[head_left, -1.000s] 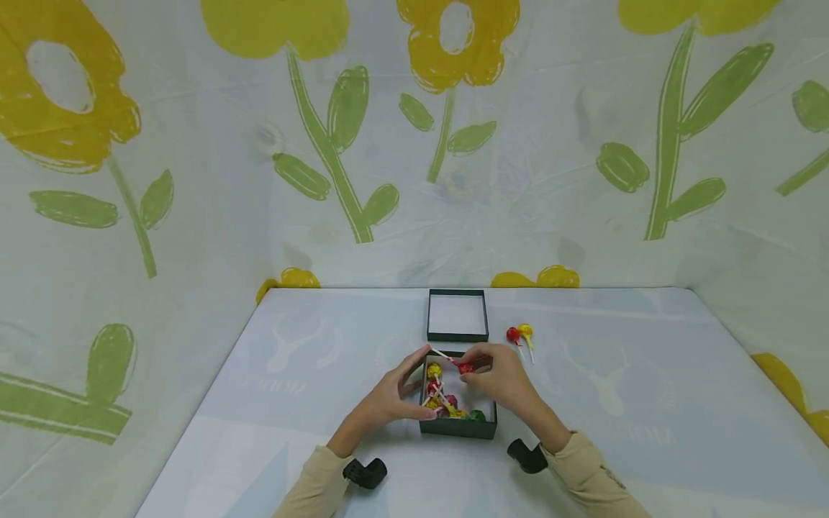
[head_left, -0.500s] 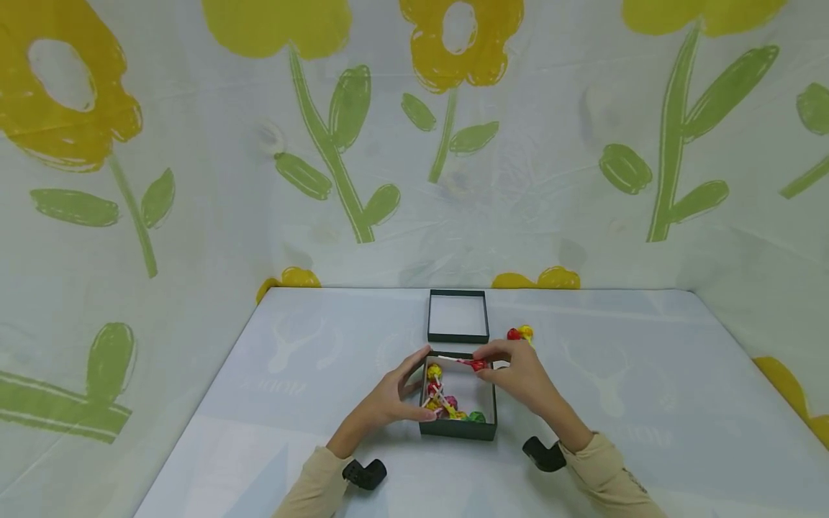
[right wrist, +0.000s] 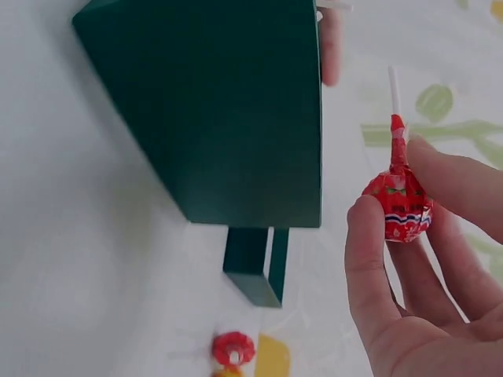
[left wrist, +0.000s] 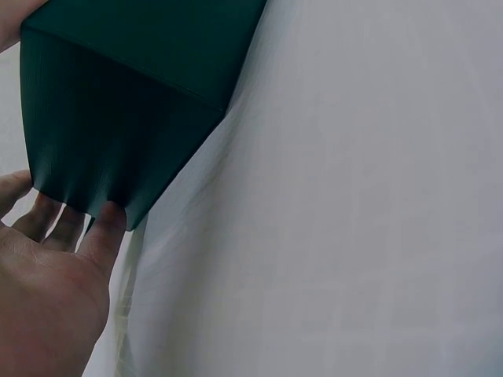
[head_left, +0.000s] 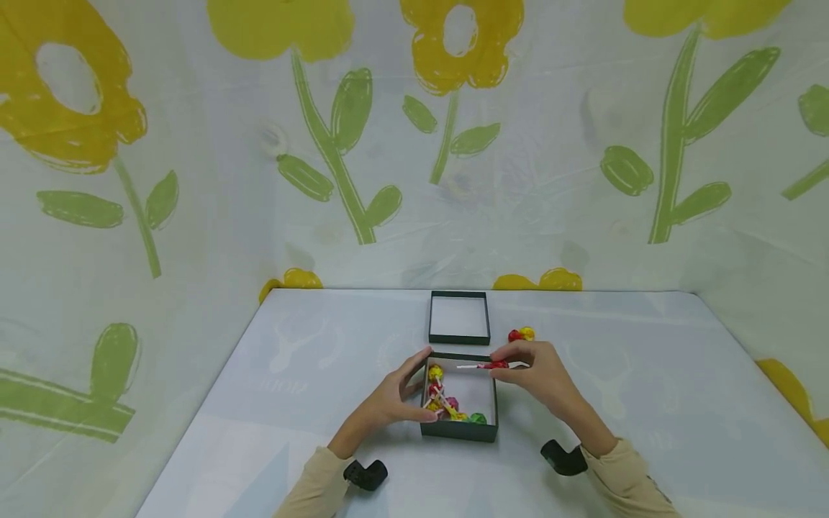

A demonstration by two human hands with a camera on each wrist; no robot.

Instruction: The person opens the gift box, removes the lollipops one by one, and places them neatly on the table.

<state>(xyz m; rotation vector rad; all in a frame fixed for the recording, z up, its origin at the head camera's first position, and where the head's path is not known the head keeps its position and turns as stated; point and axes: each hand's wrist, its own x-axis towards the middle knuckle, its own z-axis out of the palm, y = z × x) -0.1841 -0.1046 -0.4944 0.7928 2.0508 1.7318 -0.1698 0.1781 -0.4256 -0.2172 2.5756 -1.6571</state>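
Observation:
A dark green box (head_left: 460, 430) stands on the table, its pale inside showing several wrapped lollipops gathered at the left and front, among them a yellow one (head_left: 435, 372) and a green one (head_left: 478, 418). My left hand (head_left: 388, 396) grips the box's left side, thumb near the front corner and fingers toward the back; in the left wrist view, fingertips (left wrist: 112, 214) meet the box's edge. Over the back right rim, my right hand (head_left: 544, 370) pinches a red lollipop (right wrist: 406, 212) by its wrapped head between thumb and finger. Its white stick points left across the box.
Behind the box lies a matching dark green lid (head_left: 460, 339), inside up. To its right, a red lollipop (head_left: 514, 335) and a yellow lollipop (head_left: 527, 333) lie on the table, their sticks hidden by my right hand. Flower-printed cloth walls surround the table.
My right hand has moved rightward with the red lollipop, from over the box's middle to its right rim, and the stick has levelled. My left hand stays on the box.

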